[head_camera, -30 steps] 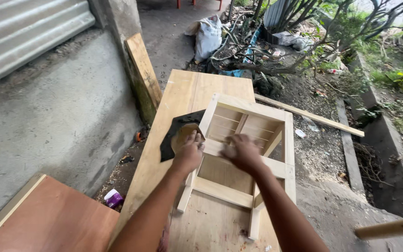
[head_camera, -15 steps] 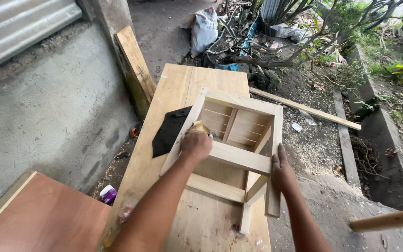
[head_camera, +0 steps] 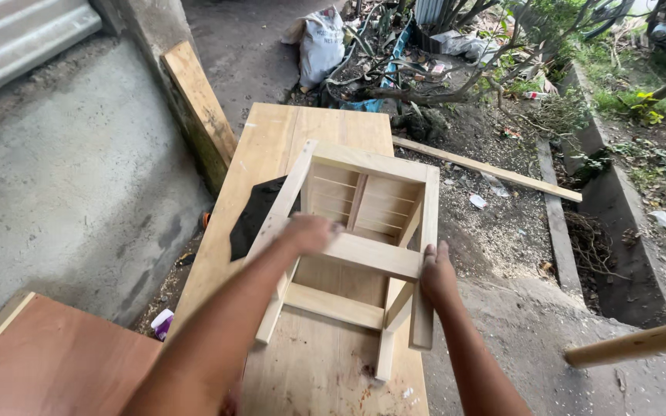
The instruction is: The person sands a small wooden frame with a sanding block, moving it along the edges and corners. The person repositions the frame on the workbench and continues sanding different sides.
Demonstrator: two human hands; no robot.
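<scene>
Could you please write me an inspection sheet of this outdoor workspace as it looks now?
Surface: long pale wooden bench top, stained near its close end.
Job's things: unfinished pale wooden stool frame lying legs-up on the bench.
Clutter: black cloth beside the frame.
Grippers: left hand on a leg and crossbar; right hand against the near right leg.
Cables: nothing seen.
Surroundings: leaning plank, white sack, reddish board, concrete gutter.

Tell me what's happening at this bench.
A person has both hands on a bare wooden stool frame lying tipped on a long plank table outdoors. The left hand is on a cross rail, the right hand is against a leg. A black cloth lies beside the frame.
</scene>
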